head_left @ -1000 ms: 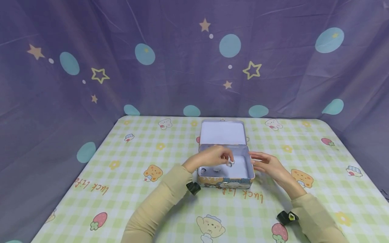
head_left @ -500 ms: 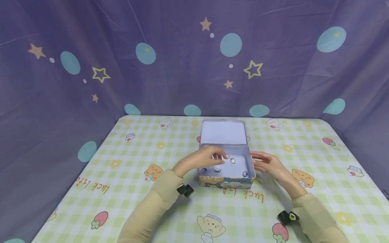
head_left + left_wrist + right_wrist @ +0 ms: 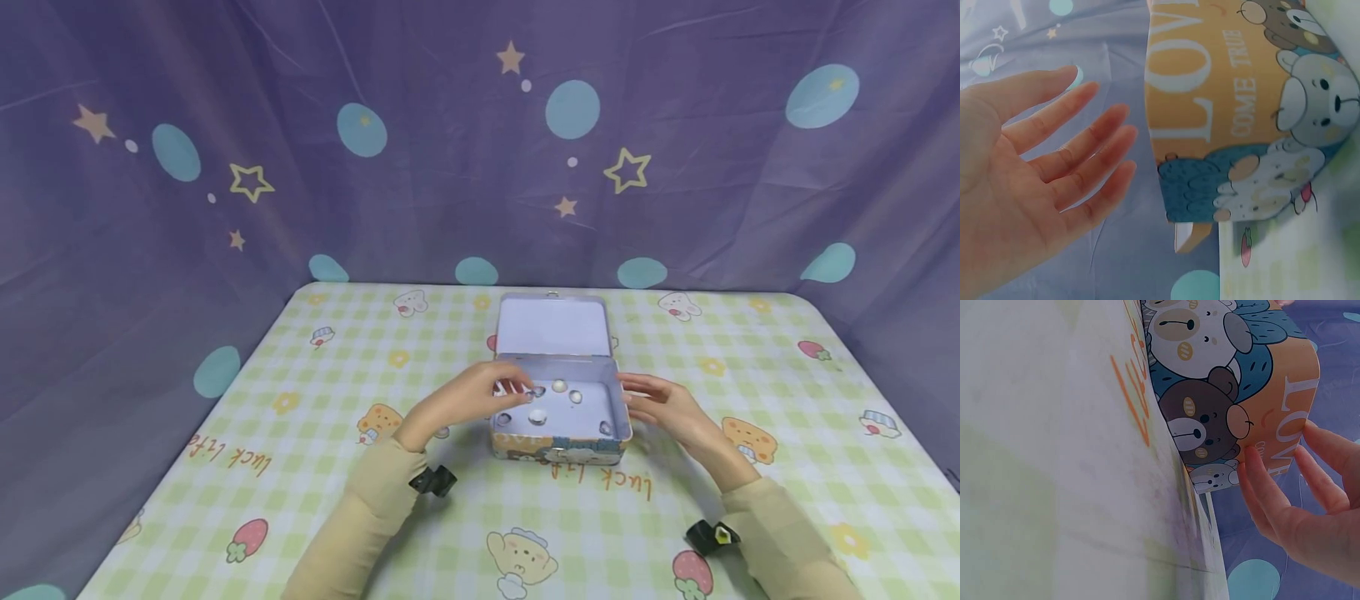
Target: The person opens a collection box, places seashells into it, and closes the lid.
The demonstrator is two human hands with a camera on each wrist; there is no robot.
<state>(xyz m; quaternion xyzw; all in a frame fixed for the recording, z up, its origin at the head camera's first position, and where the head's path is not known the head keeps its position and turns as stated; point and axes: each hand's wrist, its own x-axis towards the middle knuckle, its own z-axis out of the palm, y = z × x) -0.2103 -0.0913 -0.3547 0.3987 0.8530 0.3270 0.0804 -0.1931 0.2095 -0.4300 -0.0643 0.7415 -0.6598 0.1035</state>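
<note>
A tin box (image 3: 558, 451) with cartoon bears and lettering stands with its lid (image 3: 553, 327) up. Several small shiny round pieces, ring-like in look, lie spread on its white floor, among them a piece at the front (image 3: 537, 417) and one further right (image 3: 575, 397). My left hand (image 3: 468, 393) reaches over the box's left wall, its fingertips right beside another small piece (image 3: 538, 391). In the left wrist view its fingers are spread and loosely bent. My right hand (image 3: 670, 414) rests extended fingertips against the box's right side; the right wrist view shows the fingers (image 3: 1266, 481) touching the printed wall.
One more small shiny piece (image 3: 442, 432) lies on the checked tablecloth (image 3: 360, 517), close by my left wrist. Black camera mounts sit on both wrists. A purple curtain (image 3: 450, 167) hangs behind and beside the table.
My left hand has drawn left across the box, away from a small piece it had at its fingertips. More pieces now show on the box floor. My right hand stays put.
</note>
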